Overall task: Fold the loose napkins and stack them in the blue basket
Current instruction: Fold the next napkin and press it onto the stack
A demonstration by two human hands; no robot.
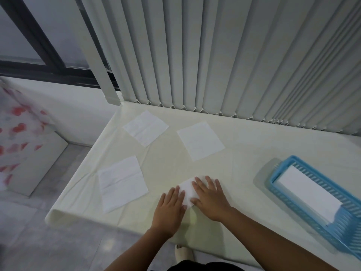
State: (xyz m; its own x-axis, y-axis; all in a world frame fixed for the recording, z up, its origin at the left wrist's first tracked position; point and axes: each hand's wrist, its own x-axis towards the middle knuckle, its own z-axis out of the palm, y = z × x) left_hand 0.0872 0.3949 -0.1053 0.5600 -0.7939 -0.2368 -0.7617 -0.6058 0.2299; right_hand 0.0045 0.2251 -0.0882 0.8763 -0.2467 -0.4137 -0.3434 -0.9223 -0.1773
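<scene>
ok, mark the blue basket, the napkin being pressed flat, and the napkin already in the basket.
blue basket (304, 212), head view, near side wall.
napkin being pressed (188, 192), head view, uncovered part.
napkin in the basket (306, 190), head view, middle of top face.

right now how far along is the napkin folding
Done: folded white napkins lie in the blue basket; how many, I cannot tell. In hand: the left hand and right hand press flat on one napkin, partly folded. Left: three napkins lie open on the table, the far left one, the far middle one and the near left one.
</scene>
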